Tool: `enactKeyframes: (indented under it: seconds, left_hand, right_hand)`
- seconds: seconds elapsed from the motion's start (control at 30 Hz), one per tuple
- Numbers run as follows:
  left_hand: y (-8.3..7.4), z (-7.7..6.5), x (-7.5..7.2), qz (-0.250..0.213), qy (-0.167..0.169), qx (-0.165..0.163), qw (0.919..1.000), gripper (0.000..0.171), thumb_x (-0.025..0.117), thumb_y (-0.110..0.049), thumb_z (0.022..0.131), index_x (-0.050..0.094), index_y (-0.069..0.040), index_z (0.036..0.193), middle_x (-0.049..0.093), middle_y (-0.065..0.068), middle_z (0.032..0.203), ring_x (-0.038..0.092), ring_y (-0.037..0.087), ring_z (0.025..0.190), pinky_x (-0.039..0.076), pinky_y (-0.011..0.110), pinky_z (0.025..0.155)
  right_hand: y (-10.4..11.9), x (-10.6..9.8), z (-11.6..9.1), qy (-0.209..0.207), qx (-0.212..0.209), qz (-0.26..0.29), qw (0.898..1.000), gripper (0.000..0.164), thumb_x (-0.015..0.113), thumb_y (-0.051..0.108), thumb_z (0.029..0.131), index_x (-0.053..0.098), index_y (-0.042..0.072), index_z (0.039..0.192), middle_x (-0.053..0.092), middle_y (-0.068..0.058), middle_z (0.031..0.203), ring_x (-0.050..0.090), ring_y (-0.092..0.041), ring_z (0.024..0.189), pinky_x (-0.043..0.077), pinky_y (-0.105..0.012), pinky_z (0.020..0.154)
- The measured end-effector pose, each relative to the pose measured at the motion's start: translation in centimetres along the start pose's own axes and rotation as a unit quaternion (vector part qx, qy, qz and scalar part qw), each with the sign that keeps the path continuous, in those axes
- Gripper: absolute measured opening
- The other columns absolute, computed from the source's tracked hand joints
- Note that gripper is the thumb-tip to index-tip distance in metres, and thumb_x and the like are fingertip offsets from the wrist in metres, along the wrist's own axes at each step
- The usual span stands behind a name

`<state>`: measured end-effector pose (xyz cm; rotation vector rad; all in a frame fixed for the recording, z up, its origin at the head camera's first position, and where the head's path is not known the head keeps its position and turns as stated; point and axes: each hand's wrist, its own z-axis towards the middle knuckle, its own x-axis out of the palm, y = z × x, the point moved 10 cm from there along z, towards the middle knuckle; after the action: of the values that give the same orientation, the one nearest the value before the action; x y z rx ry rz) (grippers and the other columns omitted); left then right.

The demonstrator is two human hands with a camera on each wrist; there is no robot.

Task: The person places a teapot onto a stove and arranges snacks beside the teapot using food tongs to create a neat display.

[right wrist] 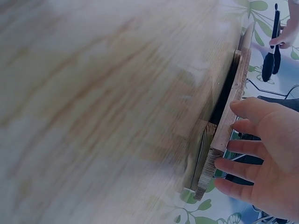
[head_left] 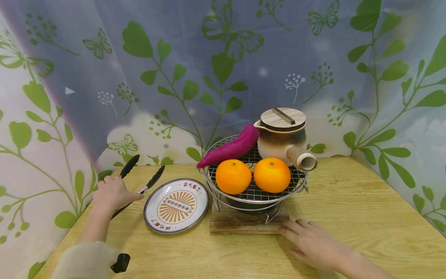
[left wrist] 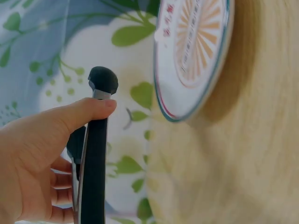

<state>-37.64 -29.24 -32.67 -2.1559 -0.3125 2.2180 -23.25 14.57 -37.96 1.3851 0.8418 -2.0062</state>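
Note:
Black-handled tongs (head_left: pixel 150 182) are gripped in my left hand (head_left: pixel 114 193), arms spread apart, left of the plate. In the left wrist view the thumb (left wrist: pixel 96 108) lies on one arm of the tongs (left wrist: pixel 96 158), with the fingers round the other side. My right hand (head_left: pixel 311 241) has its fingers extended at the right front corner of the wooden base (head_left: pixel 244 224). The right wrist view shows those fingers (right wrist: pixel 240 168) spread along the edge of the base (right wrist: pixel 224 135). On this base stands a round grill (head_left: pixel 254 200) with a wire mesh top.
Two oranges (head_left: pixel 233 176), a purple sweet potato (head_left: pixel 231 149) and a lidded clay pot (head_left: pixel 278 143) with a hollow side handle sit on the grill. A white patterned plate (head_left: pixel 156 217) lies left of it. Behind the wooden table (head_left: pixel 355 201) hangs a leaf-print cloth (head_left: pixel 265 50).

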Motion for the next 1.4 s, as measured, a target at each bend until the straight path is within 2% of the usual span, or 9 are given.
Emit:
enactKeyframes:
  seconds: [0.2, 0.5, 0.8, 0.97, 1.17, 1.4]
  left_hand:
    - [2.4, 0.5, 1.3, -0.005, 0.004, -0.030, 0.9995, 0.115, 0.069, -0.067, 0.062, 0.032, 0.024, 0.121, 0.031, 0.047, 0.116, 0.031, 0.062, 0.106, 0.036, 0.068, 0.077]
    - [5.0, 0.8, 3.5, -0.010, 0.014, -0.042, 0.9990, 0.117, 0.066, -0.069, 0.064, 0.030, 0.027, 0.119, 0.029, 0.050, 0.114, 0.031, 0.064, 0.105, 0.038, 0.066, 0.078]
    - [5.7, 1.1, 4.2, 0.003, 0.011, -0.040, 0.9991, 0.112, 0.064, -0.073, 0.062, 0.040, 0.026, 0.111, 0.038, 0.047, 0.106, 0.040, 0.060, 0.099, 0.044, 0.059, 0.070]
    - [5.8, 1.5, 4.7, 0.024, 0.005, -0.020, 0.9995, 0.105, 0.066, -0.071, 0.060, 0.049, 0.024, 0.101, 0.047, 0.043, 0.096, 0.050, 0.053, 0.089, 0.048, 0.050, 0.062]
    - [6.3, 1.5, 5.7, 0.002, 0.026, -0.045, 0.9986, 0.105, 0.068, -0.068, 0.061, 0.044, 0.024, 0.106, 0.042, 0.046, 0.102, 0.046, 0.057, 0.093, 0.047, 0.053, 0.063]
    - [6.4, 1.8, 6.3, 0.001, 0.045, -0.048, 0.9978, 0.108, 0.067, -0.070, 0.061, 0.044, 0.024, 0.107, 0.040, 0.047, 0.104, 0.043, 0.059, 0.096, 0.046, 0.056, 0.067]
  right_hand:
    - [-0.1, -0.3, 0.1, -0.013, -0.006, -0.006, 1.000, 0.052, 0.076, 0.030, 0.073, 0.060, 0.011, 0.118, 0.056, -0.006, 0.112, 0.057, -0.024, 0.089, 0.050, -0.040, 0.070]
    - [0.0, -0.3, 0.0, -0.003, -0.005, -0.001, 1.000, 0.050, 0.075, 0.030, 0.074, 0.061, 0.010, 0.118, 0.057, -0.006, 0.113, 0.057, -0.024, 0.090, 0.051, -0.040, 0.071]
    - [-0.2, 0.1, 0.0, 0.026, 0.010, 0.000, 1.000, 0.049, 0.072, 0.031, 0.077, 0.060, 0.010, 0.120, 0.057, -0.007, 0.116, 0.057, -0.026, 0.094, 0.050, -0.043, 0.074]
    - [0.0, 0.1, 0.0, 0.017, 0.006, -0.008, 1.000, 0.049, 0.073, 0.031, 0.076, 0.061, 0.010, 0.119, 0.057, -0.007, 0.115, 0.057, -0.026, 0.092, 0.050, -0.042, 0.073]
    - [0.0, 0.2, 0.0, 0.028, 0.012, -0.009, 0.999, 0.048, 0.071, 0.032, 0.078, 0.060, 0.011, 0.120, 0.057, -0.007, 0.117, 0.057, -0.026, 0.094, 0.050, -0.042, 0.073]
    - [0.1, -0.1, 0.0, 0.014, 0.008, -0.015, 1.000, 0.049, 0.073, 0.032, 0.076, 0.061, 0.011, 0.119, 0.057, -0.007, 0.115, 0.057, -0.025, 0.092, 0.050, -0.041, 0.072]
